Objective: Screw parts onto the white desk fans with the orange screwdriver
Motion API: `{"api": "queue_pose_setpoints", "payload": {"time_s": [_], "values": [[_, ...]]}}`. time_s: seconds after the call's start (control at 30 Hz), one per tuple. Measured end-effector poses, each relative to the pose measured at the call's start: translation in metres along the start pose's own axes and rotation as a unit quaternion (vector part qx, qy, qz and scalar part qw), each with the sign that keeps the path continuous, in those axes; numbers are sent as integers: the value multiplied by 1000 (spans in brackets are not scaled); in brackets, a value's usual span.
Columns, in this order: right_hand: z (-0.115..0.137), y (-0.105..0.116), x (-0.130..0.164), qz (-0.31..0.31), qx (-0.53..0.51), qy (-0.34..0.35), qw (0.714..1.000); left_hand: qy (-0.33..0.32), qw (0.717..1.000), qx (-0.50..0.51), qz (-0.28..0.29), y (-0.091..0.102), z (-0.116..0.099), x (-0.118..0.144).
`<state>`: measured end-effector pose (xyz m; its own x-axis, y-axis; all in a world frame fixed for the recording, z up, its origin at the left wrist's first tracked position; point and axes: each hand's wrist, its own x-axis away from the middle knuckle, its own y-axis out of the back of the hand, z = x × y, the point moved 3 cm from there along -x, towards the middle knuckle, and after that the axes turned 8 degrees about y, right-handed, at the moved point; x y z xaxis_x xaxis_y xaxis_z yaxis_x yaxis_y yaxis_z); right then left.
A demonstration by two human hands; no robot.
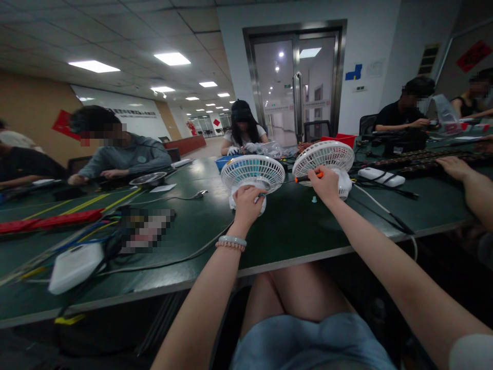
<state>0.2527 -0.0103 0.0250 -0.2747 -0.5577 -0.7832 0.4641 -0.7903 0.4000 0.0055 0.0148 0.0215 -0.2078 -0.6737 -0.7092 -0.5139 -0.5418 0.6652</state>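
Bare knees are showing nearest the camera, under the dark green bench [185,231]. The left hand [247,201], its grip closed, is holding the base of a small white fan [252,173] standing on the bench. The right hand [325,185] is gripping an orange-handled screwdriver [306,178], pointing it leftward between this fan and a second fan [324,156] just beside.

head-worn view, facing forward, over table [292,226]

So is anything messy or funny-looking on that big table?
A tangle of coloured wires sprawls near the dark green table's left edge. Otherwise, the left hand steadies one white plastic fan; the right hand holds an orange-handled screwdriver.
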Motion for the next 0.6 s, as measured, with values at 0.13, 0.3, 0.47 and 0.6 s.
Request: {"api": "queue_pose_setpoints", "payload": {"time_s": [0.13, 0.3, 0.47, 0.6], "values": [[16, -4, 14, 145, 141, 43, 978, 7, 1000, -4, 9, 1, -1, 0], [31, -13, 56, 340, 222, 59, 912, 7, 1000, -6, 21, 2, -1, 2], [51, 29, 72, 318, 219, 111, 916, 6, 1000, -1, 16, 1, -1, 3], [88, 107, 78, 232, 37, 336, 912, 13, 1000, -2, 20, 0, -1, 3]]}}
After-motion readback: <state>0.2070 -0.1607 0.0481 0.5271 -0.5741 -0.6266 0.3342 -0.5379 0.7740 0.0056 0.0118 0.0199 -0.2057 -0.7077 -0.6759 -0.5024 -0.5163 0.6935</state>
